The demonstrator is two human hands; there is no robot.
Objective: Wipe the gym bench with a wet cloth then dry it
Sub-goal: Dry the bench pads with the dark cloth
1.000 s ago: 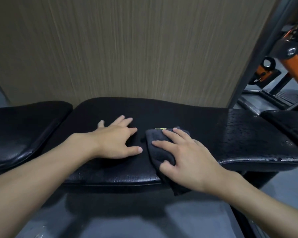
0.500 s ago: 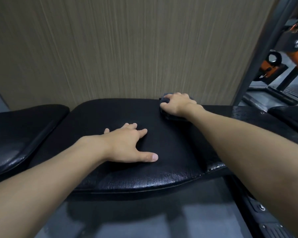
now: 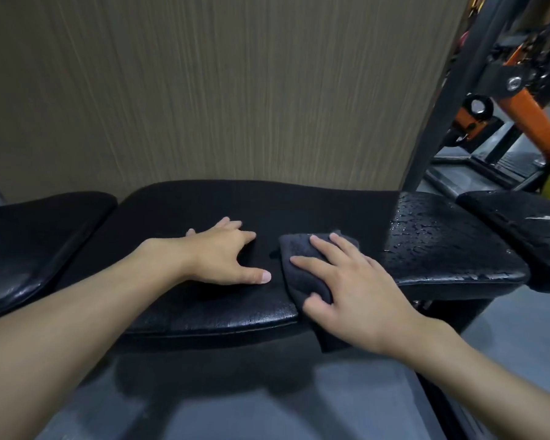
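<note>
Much of the dark grey cloth is hidden under the right hand, and one end drops over the bench's near edge, out of sight behind the wrist. Both forearms are cut off at the bottom of the view. What holds up the gym bench is lost in shadow. Whether the glistening on its cracked right part is water or worn vinyl, I cannot tell.

Half a second ago the right hand had the cloth at the far edge by the wall panel. Now it has drawn it back to the near edge, just beside the left thumb. The left hand has stayed planted on the pad.

The right hand's fingers lie straight and spread, pressing the cloth flat, with the thumb laid on it near the edge. The left hand is flat too, fingers fanned, holding nothing.

The bench pad is black, matt in the middle and creased along its front lip. It sits between a glossy black pad on the left and a scuffed one on the right. An orange machine frame stands beyond.
</note>
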